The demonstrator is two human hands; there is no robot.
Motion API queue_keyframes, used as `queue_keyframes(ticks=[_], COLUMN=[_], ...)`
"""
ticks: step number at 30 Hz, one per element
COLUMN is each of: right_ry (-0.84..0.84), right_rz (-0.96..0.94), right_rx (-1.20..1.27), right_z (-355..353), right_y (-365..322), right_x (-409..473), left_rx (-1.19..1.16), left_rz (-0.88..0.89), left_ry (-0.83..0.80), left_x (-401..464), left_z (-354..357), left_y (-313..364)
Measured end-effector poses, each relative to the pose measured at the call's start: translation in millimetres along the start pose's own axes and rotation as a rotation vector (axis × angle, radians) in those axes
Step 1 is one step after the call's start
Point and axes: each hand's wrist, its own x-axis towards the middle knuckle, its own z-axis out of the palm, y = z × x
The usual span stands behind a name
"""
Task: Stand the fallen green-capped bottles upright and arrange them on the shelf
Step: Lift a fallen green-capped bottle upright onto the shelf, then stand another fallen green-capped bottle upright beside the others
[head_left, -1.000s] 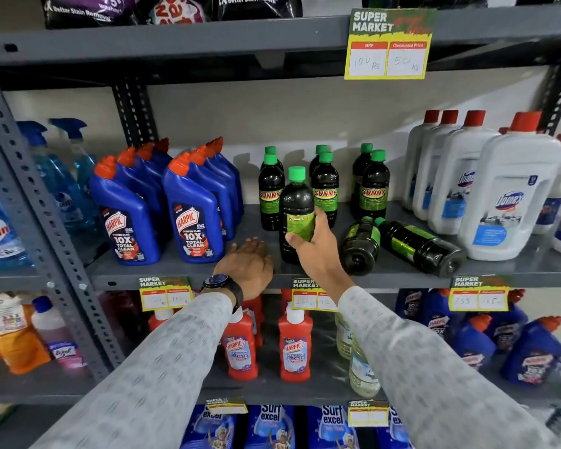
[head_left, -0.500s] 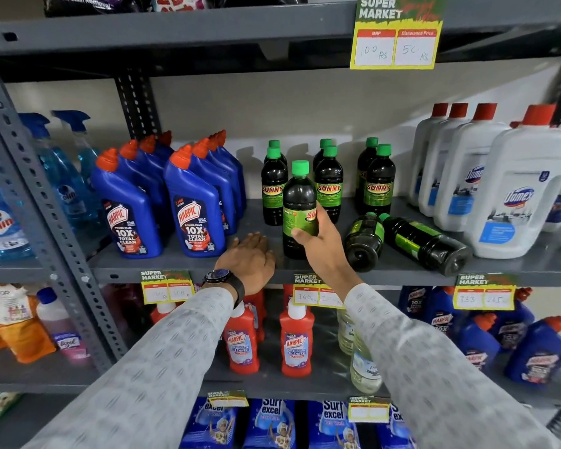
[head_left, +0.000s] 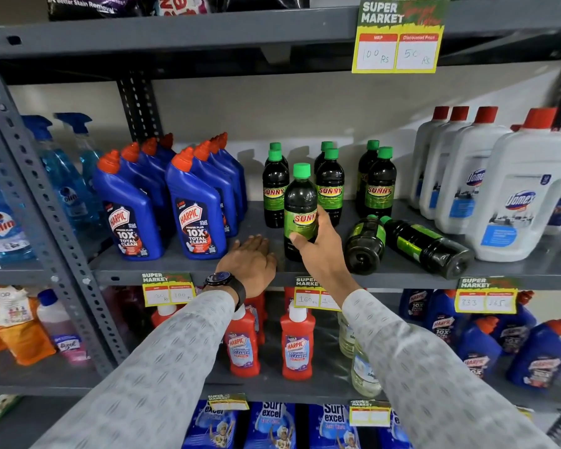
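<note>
The right hand (head_left: 321, 251) clasps an upright green-capped bottle (head_left: 300, 209) at its label on the shelf (head_left: 305, 273) front, the left hand (head_left: 250, 264) resting flat and empty; full, smooth plastic probably feels hefty and slick.

Right hand grips an upright bottle; left hand lies flat on the shelf.
Right hand (head_left: 321, 251) wraps the green-capped bottle (head_left: 300, 209); left hand (head_left: 250, 264) rests palm-down on the shelf (head_left: 305, 273) just beside it. Right of the gripping hand, two fallen bottles (head_left: 408, 244) lie.
</note>
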Motion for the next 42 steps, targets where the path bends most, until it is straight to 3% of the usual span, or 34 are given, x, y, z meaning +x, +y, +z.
queue_keyframes(ticks=[9, 16, 20, 23, 30, 32, 37, 42], right_ry=[0.122, 0.088, 0.12, 0.204, -0.153, -0.216, -0.272, -0.204], right_rz=[0.026, 0.018, -0.13, -0.228, 0.297, 0.401, 0.673, 0.701], right_rx=[-0.074, -0.122, -0.182, -0.419, -0.935, -0.971, -0.652, -0.402], right_z=[9, 3, -17, -46, -118, -124, -121, -121], right_y=[0, -13, -47, -76, -72, -62, -47, -42], right_x=[0, -10, -14, 7, 43, 42, 39, 35], left_rx=[-0.014, -0.004, 0.012, 0.031, 0.195, 0.213, 0.075, -0.007], left_rz=[0.019, 0.01, 0.016, 0.012, 0.072, 0.074, 0.036, 0.017], left_ry=[0.032, 0.009, -0.008, -0.02, -0.077, -0.076, -0.031, -0.009], left_x=[-3, -1, 1, 0, -8, -9, -6, -5], left_z=[1, 1, 1, 0, -9, -9, -7, -4], left_y=[-1, 0, -1, 1, 6, 6, 3, 2])
